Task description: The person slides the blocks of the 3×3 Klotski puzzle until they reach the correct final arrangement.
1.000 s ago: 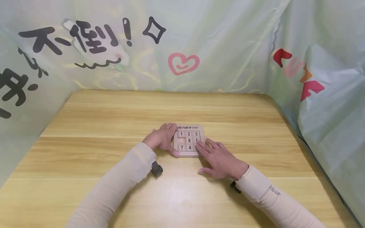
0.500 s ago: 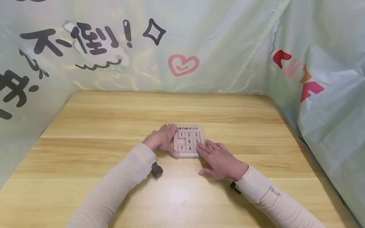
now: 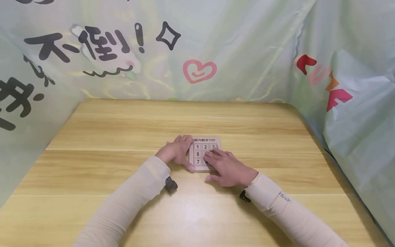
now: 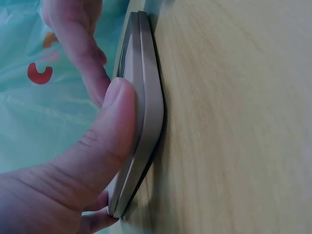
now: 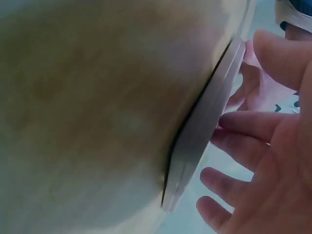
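Observation:
A square number slide puzzle [image 3: 198,154] lies flat on the table, with black characters along its far edge. Tiles 1, 2, 3, 8 and 7 show; fingers cover much of the middle and right columns. My left hand [image 3: 178,151] holds the puzzle's left side, its thumb [image 4: 114,124] against the near corner and fingers at the far one. Straight fingers of my right hand [image 3: 231,168] rest on the tiles around the middle square. From the right wrist, two fingertips meet the top of the puzzle [image 5: 200,126], while the other fingers stay off it.
The wood-grain table [image 3: 123,123] extends around the puzzle on all sides. Behind it hangs a pale printed curtain [image 3: 247,51] with a pink heart and black characters, and more curtain covers both sides. Small dark wrist cameras [image 3: 170,185] sit at the cuffs.
My right hand has shifted left across the puzzle. Tile 8 has slid from the middle of the second row into the gap at its left. My left hand keeps its hold.

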The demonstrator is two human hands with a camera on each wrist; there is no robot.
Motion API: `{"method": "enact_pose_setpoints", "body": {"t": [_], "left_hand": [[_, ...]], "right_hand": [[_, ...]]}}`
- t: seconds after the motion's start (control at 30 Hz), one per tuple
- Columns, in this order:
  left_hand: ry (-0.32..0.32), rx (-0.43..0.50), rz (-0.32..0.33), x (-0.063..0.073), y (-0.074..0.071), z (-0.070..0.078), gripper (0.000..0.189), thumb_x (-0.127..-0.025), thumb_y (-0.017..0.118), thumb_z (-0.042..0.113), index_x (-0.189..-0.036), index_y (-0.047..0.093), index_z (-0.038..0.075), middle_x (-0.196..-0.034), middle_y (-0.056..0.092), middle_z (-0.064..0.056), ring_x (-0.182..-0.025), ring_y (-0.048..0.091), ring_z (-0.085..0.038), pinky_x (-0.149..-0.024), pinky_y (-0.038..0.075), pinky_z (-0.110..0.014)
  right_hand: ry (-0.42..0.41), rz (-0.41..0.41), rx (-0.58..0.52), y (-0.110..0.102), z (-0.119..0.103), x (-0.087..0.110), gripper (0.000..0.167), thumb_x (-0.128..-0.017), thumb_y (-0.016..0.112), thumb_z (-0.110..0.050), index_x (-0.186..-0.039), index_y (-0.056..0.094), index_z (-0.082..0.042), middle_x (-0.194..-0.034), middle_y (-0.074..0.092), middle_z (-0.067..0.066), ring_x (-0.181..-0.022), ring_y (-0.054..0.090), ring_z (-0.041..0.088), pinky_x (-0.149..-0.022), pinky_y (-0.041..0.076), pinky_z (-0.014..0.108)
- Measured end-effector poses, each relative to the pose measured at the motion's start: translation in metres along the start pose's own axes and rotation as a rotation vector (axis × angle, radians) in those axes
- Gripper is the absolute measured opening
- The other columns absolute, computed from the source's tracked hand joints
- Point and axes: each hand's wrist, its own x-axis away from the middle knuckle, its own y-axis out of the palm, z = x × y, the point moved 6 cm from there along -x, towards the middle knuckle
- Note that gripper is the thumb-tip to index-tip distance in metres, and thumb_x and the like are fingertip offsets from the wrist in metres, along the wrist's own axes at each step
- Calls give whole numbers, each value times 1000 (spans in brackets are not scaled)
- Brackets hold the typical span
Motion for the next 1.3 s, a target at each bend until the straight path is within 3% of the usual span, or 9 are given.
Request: {"method": "enact_pose_setpoints", "body": {"t": [0.13, 0.23, 0.4, 0.5, 0.63, 0.77, 1.0, 1.2, 1.3], "left_hand": [[1, 23, 5, 1, 0, 0, 112, -60, 87, 51, -146, 30, 8, -149, 33, -12, -141, 21, -39, -106, 16, -73], [-5, 36, 4, 1, 0, -1, 112, -59, 88, 49, -146, 30, 8, -150, 32, -12, -143, 18, -39, -107, 14, -72], [-18, 27, -3, 1, -1, -2, 114, -60, 87, 50, -148, 28, 9, -152, 30, -10, -143, 16, -37, -108, 14, -71], [-21, 25, -5, 0, -1, -1, 115, -60, 87, 50, -149, 27, 9, -154, 28, -11, -144, 14, -38, -107, 14, -72], [-19, 24, -10, 0, 0, -1, 116, -59, 87, 50, -149, 27, 8, -154, 28, -11, -144, 15, -38, -107, 14, -72], [-17, 24, -8, 0, 0, -2, 116, -59, 87, 51, -149, 28, 8, -153, 29, -11, -143, 17, -37, -107, 14, -72], [-12, 23, -1, 0, 1, -2, 115, -60, 88, 51, -148, 28, 8, -152, 30, -11, -143, 17, -39, -106, 16, -73], [-9, 39, -1, 0, 0, -1, 114, -59, 87, 51, -147, 29, 8, -151, 32, -12, -141, 21, -36, -107, 15, -72], [-11, 34, 1, 0, 1, -1, 114, -59, 87, 51, -147, 29, 8, -151, 32, -11, -141, 23, -35, -107, 16, -71]], "right_hand": [[7, 98, 98, -7, 0, 5, 47, -89, 65, -44, -119, 67, -8, -126, 64, 6, -128, 47, 33, -101, 39, 58], [22, 156, 169, -11, 0, 8, 34, -88, 67, -44, -102, 72, -13, -109, 70, 1, -115, 58, 29, -94, 45, 55], [60, 97, 191, -3, 4, 9, 66, -88, 64, -51, -133, 57, -3, -137, 55, 13, -130, 43, 42, -102, 39, 59], [-1, 77, 150, 2, 1, 9, 70, -91, 60, -52, -139, 51, -2, -143, 49, 13, -134, 37, 45, -104, 36, 60], [-63, 129, 147, -2, -2, 10, 55, -91, 62, -48, -127, 64, -6, -131, 61, 8, -128, 46, 40, -100, 41, 59], [11, 199, 189, -11, 5, 9, 37, -87, 69, -43, -106, 73, -10, -110, 70, 4, -119, 56, 34, -95, 46, 57], [-39, 100, 136, -7, 0, -5, 53, -91, 63, -43, -129, 62, -6, -134, 58, 11, -129, 45, 40, -99, 42, 60], [-127, 157, 67, -15, -6, -6, 21, -90, 68, -35, -89, 72, -15, -86, 69, -2, -101, 65, 25, -84, 53, 46], [-120, 180, 72, -17, -5, -4, 24, -89, 69, -33, -97, 72, -11, -95, 70, 0, -101, 65, 26, -83, 54, 46]]}}
